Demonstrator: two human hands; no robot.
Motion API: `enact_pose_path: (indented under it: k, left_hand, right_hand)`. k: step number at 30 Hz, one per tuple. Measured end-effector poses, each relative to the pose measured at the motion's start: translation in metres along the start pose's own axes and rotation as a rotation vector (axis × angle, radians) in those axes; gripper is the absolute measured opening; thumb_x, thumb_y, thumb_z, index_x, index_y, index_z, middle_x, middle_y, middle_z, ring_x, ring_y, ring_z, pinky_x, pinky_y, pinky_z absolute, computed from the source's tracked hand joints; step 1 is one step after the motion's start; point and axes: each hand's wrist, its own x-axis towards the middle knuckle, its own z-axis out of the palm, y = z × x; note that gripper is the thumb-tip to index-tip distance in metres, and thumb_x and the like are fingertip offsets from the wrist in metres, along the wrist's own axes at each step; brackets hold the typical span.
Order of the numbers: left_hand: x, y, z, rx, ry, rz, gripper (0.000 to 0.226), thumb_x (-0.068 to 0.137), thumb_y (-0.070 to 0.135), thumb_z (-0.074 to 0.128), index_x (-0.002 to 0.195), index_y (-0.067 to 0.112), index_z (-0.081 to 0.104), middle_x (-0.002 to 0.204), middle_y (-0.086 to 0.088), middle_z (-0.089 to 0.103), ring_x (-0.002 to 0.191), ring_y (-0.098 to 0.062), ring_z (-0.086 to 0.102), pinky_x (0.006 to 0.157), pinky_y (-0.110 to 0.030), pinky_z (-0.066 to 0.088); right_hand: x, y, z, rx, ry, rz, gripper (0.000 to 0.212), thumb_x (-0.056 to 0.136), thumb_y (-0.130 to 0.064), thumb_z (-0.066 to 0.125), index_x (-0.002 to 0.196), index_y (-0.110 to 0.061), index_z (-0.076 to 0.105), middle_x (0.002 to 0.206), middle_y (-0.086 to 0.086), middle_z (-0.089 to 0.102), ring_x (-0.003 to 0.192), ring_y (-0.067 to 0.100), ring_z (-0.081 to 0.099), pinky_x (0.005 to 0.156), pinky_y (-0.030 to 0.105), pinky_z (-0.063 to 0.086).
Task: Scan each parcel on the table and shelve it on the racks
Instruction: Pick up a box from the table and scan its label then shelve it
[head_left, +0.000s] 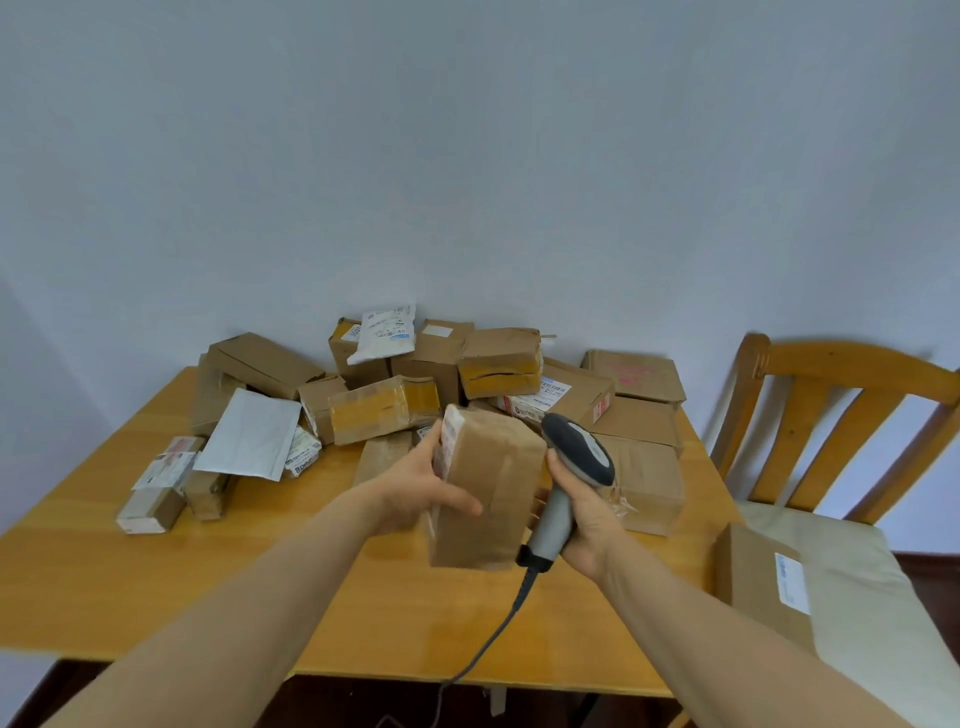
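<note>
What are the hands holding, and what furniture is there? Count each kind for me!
Brown cardboard parcel, held by the left hand: 1
Grey handheld barcode scanner, held by the right hand: 1
Wooden table: 1
Wooden chair: 1
Total: 4

Bare hands, bare forearms. Of left hand (415, 488): broad back, long thumb, narrow wrist. Of left forearm (234, 618): slim, smooth, uncovered from wrist to lower frame edge, widening toward elbow (wide-angle view, so likely stretched). Of right hand (587, 514): rounded thumb base, one finger showing, others mostly hidden. Of right forearm (737, 644): same slim build, uncovered from wrist to lower right corner. Upper arms beyond frame edge; clothing out of view, sleeves impossible to tell.
</note>
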Motion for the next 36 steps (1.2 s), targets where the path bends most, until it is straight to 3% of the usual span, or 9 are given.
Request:
enact_pose_path:
  k: [4,8,14,17,20,25,31,34,36]
  left_hand:
    - [0.004,-0.009,0.002,0.625,0.202,0.294,0.125,0.055,0.022,0.091,0.149,0.022,0.009,0.137,0.002,0.027,0.127,-0.015,0.031,0.11,-0.031,0.029]
    - [0.002,-0.023,0.009,0.74,0.317,0.497,0.112,0.057,0.011,0.087,0.145,0.01,0.018,0.132,0.003,0.027,0.126,-0.013,0.029,0.107,-0.028,0.033]
    - [0.004,-0.014,0.003,0.985,0.309,0.515,0.11,0.06,0.036,0.073,0.149,0.035,0.009,0.143,-0.003,0.024,0.134,-0.023,0.024,0.112,-0.045,0.03]
    - [0.004,-0.008,0.0,1.338,0.229,0.572,0.11,0.068,0.02,0.076,0.143,0.044,-0.001,0.145,-0.002,0.017,0.14,-0.024,0.015,0.117,-0.052,0.016]
    - [0.003,-0.005,0.003,1.508,0.171,0.608,0.117,0.076,0.013,0.072,0.138,0.054,-0.019,0.151,0.001,-0.003,0.147,-0.023,-0.012,0.118,-0.058,0.001]
    - [0.002,-0.001,0.014,1.38,0.299,0.582,0.122,0.079,0.014,0.071,0.132,0.061,-0.029,0.152,0.003,-0.027,0.14,-0.026,-0.032,0.115,-0.061,-0.002]
    - [0.001,0.007,0.04,0.865,0.547,0.363,0.129,0.077,0.016,0.076,0.135,0.025,-0.039,0.15,-0.008,-0.039,0.141,-0.024,-0.033,0.117,-0.037,-0.009]
    - [0.004,0.007,0.044,0.665,0.575,0.313,0.123,0.079,0.006,0.073,0.143,0.017,-0.031,0.151,-0.005,-0.039,0.141,-0.019,-0.032,0.112,-0.027,-0.014]
    - [0.005,0.008,0.044,0.573,0.472,0.312,0.106,0.082,-0.002,0.065,0.151,0.014,-0.015,0.156,-0.003,-0.029,0.143,-0.019,-0.027,0.118,-0.033,-0.009]
  right_hand:
    - [0.0,0.002,-0.001,-0.037,-0.035,0.062,0.067,0.06,-0.04,0.081,0.12,-0.014,0.063,0.104,0.013,0.07,0.101,0.033,0.064,0.086,0.052,0.052]
    - [-0.003,0.0,0.003,-0.048,-0.07,0.079,0.063,0.061,-0.038,0.081,0.117,-0.014,0.063,0.108,0.012,0.069,0.106,0.034,0.061,0.094,0.059,0.046]
    - [0.002,-0.002,-0.002,-0.025,0.001,0.075,0.065,0.059,-0.038,0.082,0.115,-0.013,0.061,0.098,0.014,0.07,0.094,0.032,0.065,0.076,0.046,0.054]
    - [0.004,-0.004,-0.008,0.015,-0.021,0.109,0.055,0.064,-0.039,0.08,0.109,-0.014,0.062,0.094,0.014,0.072,0.092,0.032,0.066,0.074,0.045,0.054]
    - [0.003,-0.004,-0.009,0.021,-0.058,0.149,0.04,0.069,-0.036,0.08,0.098,-0.013,0.064,0.09,0.014,0.073,0.091,0.032,0.067,0.077,0.048,0.054]
    - [0.002,-0.001,-0.007,0.076,-0.005,0.116,0.039,0.063,-0.021,0.081,0.098,-0.014,0.065,0.091,0.011,0.071,0.085,0.027,0.066,0.071,0.041,0.054]
    - [0.002,-0.009,-0.013,0.177,-0.012,0.044,0.018,0.068,-0.017,0.076,0.083,-0.017,0.067,0.08,0.007,0.07,0.078,0.023,0.063,0.072,0.039,0.051]
    - [0.001,-0.011,-0.014,0.219,-0.032,0.034,0.017,0.073,-0.014,0.071,0.089,-0.016,0.066,0.075,0.005,0.071,0.076,0.021,0.063,0.066,0.033,0.051]
    - [0.0,-0.011,-0.014,0.255,-0.044,0.032,0.014,0.079,-0.011,0.067,0.091,-0.016,0.064,0.072,0.004,0.072,0.074,0.02,0.064,0.061,0.03,0.054]
